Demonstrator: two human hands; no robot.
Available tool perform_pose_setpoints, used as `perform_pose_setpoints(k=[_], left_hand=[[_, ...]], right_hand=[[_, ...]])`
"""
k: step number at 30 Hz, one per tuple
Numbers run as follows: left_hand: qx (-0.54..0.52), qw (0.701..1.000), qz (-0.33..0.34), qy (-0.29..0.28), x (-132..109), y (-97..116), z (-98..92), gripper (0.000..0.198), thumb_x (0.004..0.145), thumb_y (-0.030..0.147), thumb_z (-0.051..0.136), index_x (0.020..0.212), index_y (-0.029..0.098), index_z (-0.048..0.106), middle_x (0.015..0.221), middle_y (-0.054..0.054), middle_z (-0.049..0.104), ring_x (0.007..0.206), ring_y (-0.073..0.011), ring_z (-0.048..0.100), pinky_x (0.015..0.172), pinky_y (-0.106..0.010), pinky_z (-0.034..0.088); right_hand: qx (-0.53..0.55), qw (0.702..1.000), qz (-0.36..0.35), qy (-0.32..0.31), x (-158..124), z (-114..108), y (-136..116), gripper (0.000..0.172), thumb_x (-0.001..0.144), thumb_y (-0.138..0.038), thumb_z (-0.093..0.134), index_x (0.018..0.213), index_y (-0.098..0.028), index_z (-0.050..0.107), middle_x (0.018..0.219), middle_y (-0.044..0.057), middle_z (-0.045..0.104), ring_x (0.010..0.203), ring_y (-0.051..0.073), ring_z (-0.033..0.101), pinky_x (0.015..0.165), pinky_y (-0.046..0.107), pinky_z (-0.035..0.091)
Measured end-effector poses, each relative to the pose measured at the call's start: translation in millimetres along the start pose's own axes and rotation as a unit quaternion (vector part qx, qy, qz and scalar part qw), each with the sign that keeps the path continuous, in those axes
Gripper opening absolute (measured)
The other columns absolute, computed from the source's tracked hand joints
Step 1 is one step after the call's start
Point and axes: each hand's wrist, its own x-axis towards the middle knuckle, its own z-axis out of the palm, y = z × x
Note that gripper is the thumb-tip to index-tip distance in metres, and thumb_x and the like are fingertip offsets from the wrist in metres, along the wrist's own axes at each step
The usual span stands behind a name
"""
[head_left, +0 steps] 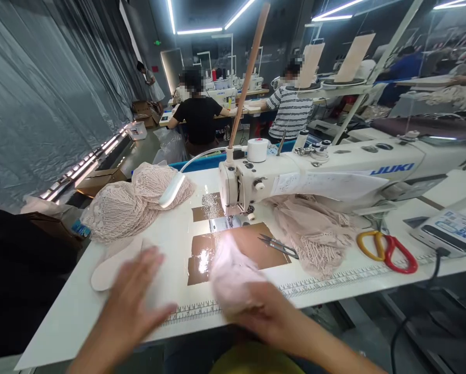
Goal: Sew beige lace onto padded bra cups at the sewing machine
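My right hand (266, 311) is closed around a soft pale pink piece of fabric (233, 275) at the front edge of the white sewing table (62, 322), just before the needle plate (225, 223). My left hand (134, 298), blurred by motion, has its fingers spread flat over the table, next to a pale foam cup piece (106, 270). The white Juki sewing machine (334, 166) stands behind both hands.
A heap of pink lace (127, 205) lies at the back left, more beige lace (314, 234) under the machine arm. Thread snips (277, 245) and red-and-yellow scissors (388, 252) lie to the right, a control box (447, 228) beyond. Other people sew at far tables.
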Motion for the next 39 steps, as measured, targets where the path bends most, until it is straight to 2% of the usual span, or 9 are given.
perform_pose_setpoints(k=[3,5,10,13,17,21,26,31,39], left_hand=[[-0.191,0.957,0.103,-0.191,-5.3,44.2,10.3,0.075,0.062,0.039,0.079,0.132,0.033,0.054,0.137,-0.007,0.054,0.126,-0.0353,0.048,0.106,-0.044,0.038],[-0.228,0.944,0.076,-0.228,-3.2,51.6,17.5,0.058,0.068,0.028,0.072,0.125,0.032,0.061,0.127,-0.006,0.063,0.111,-0.0312,0.060,0.094,-0.037,0.048],[-0.175,0.979,-0.100,-0.020,12.1,19.4,20.1,0.030,0.071,0.027,0.062,0.099,0.026,0.072,0.097,-0.004,0.072,0.085,-0.0269,0.065,0.072,-0.030,0.051],[-0.294,0.947,-0.121,-0.038,14.2,28.3,20.1,0.025,0.078,0.035,0.059,0.097,0.024,0.073,0.086,-0.003,0.070,0.078,-0.0245,0.063,0.070,-0.030,0.049],[-0.531,0.822,0.016,-0.207,9.0,76.0,27.4,0.044,0.084,0.052,0.057,0.113,0.021,0.069,0.100,-0.010,0.067,0.090,-0.0257,0.060,0.085,-0.037,0.048],[-0.638,0.722,0.056,-0.261,7.0,96.6,32.7,0.077,0.074,0.064,0.063,0.141,0.030,0.043,0.141,-0.014,0.043,0.092,-0.0245,0.060,0.073,-0.033,0.051],[-0.545,0.831,-0.049,-0.101,14.2,80.2,39.1,0.081,0.072,0.047,0.074,0.143,0.029,0.039,0.147,-0.012,0.039,0.095,-0.0205,0.058,0.079,-0.029,0.050],[-0.629,0.726,-0.110,-0.255,10.9,70.4,54.5,0.067,0.071,0.043,0.075,0.128,0.015,0.056,0.115,-0.013,0.066,0.103,-0.0308,0.061,0.085,-0.038,0.050],[-0.706,0.666,-0.185,-0.156,-0.7,70.7,61.3,0.030,0.075,0.033,0.073,0.100,0.016,0.073,0.092,-0.008,0.074,0.095,-0.0277,0.066,0.085,-0.037,0.052]], right_hand=[[-0.086,0.982,-0.144,-0.088,24.2,29.3,-3.3,0.006,0.076,-0.014,0.053,0.078,-0.019,0.057,0.083,0.002,0.064,0.073,0.013,0.057,0.065,0.020,0.042],[-0.134,0.970,-0.192,-0.062,26.7,29.8,-6.8,0.010,0.070,-0.012,0.053,0.076,-0.020,0.053,0.077,0.000,0.062,0.064,0.011,0.053,0.056,0.019,0.037],[-0.203,0.945,-0.193,0.167,13.5,-11.0,-16.2,0.012,0.075,-0.011,0.051,0.076,-0.023,0.047,0.065,-0.001,0.053,0.057,0.012,0.048,0.051,0.022,0.033],[-0.155,0.934,-0.159,0.279,14.5,-20.1,-15.1,0.010,0.079,-0.017,0.056,0.075,-0.023,0.048,0.066,-0.001,0.053,0.060,0.014,0.049,0.055,0.024,0.037],[0.062,0.992,0.003,0.111,27.6,-0.7,-0.2,0.017,0.080,-0.034,0.063,0.075,-0.019,0.056,0.071,0.000,0.056,0.063,0.014,0.051,0.057,0.024,0.039],[0.290,0.951,0.101,-0.039,32.8,15.6,14.6,0.029,0.077,-0.042,0.069,0.082,-0.015,0.062,0.068,-0.002,0.059,0.062,0.012,0.052,0.059,0.024,0.041],[0.367,0.923,0.114,0.011,27.9,11.4,14.4,0.029,0.065,-0.036,0.079,0.079,-0.015,0.066,0.068,-0.001,0.063,0.066,0.014,0.057,0.065,0.027,0.045],[0.374,0.918,0.115,0.061,29.2,8.7,11.3,0.027,0.065,-0.033,0.078,0.075,-0.017,0.060,0.069,-0.002,0.060,0.066,0.013,0.056,0.065,0.026,0.046],[0.308,0.914,0.085,0.250,33.3,8.9,24.6,0.048,0.062,-0.029,0.083,0.098,-0.025,0.052,0.059,-0.010,0.042,0.053,0.009,0.041,0.052,0.020,0.038]])
